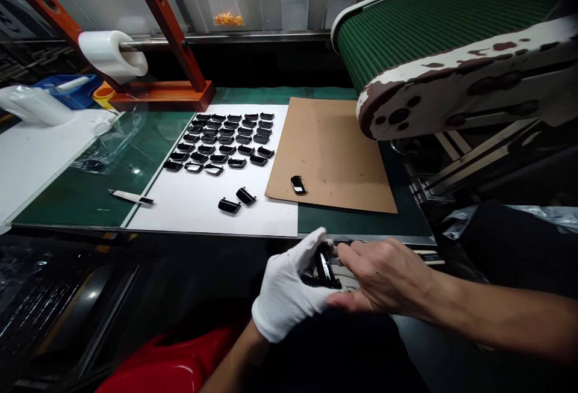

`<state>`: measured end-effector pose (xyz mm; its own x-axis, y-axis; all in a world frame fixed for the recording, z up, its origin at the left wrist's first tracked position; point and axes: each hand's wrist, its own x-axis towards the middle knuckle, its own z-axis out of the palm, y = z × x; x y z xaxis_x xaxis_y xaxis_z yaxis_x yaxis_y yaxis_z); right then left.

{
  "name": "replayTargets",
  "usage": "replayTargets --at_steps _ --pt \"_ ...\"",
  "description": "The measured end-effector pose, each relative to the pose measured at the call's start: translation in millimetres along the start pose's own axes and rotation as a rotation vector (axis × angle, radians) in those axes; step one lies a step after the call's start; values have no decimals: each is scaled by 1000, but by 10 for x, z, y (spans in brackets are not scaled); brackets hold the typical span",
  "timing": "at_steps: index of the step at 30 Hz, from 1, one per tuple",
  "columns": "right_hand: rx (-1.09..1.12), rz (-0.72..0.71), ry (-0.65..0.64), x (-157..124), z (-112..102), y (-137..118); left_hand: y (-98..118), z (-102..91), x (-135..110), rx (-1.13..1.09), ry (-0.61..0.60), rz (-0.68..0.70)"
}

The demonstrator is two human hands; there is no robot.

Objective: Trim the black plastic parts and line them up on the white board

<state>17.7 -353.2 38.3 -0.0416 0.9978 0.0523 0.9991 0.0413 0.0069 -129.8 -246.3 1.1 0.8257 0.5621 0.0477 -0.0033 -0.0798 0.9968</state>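
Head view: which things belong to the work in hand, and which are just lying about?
In the work: black part held between gloved left hand and bare right hand; rows of like parts on the white sheet; two loose parts; one part on the cardboard.
Lying about: film roll; blue tray; small blade; green conveyor belt.

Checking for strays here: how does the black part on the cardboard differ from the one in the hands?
The cardboard part lies flat, alone and untouched; the held part stands on edge, pinched between the gloved left hand and bare right hand. Both are small, glossy, black.
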Motion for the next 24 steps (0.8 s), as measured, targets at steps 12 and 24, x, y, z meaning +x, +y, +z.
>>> replayTargets --at_steps 12,24 --pt "15 -36 233 48 -15 -37 -39 -13 35 -119 21 39" --pt "795 556 196 -153 131 -73 -175 -499 108 717 130 299"
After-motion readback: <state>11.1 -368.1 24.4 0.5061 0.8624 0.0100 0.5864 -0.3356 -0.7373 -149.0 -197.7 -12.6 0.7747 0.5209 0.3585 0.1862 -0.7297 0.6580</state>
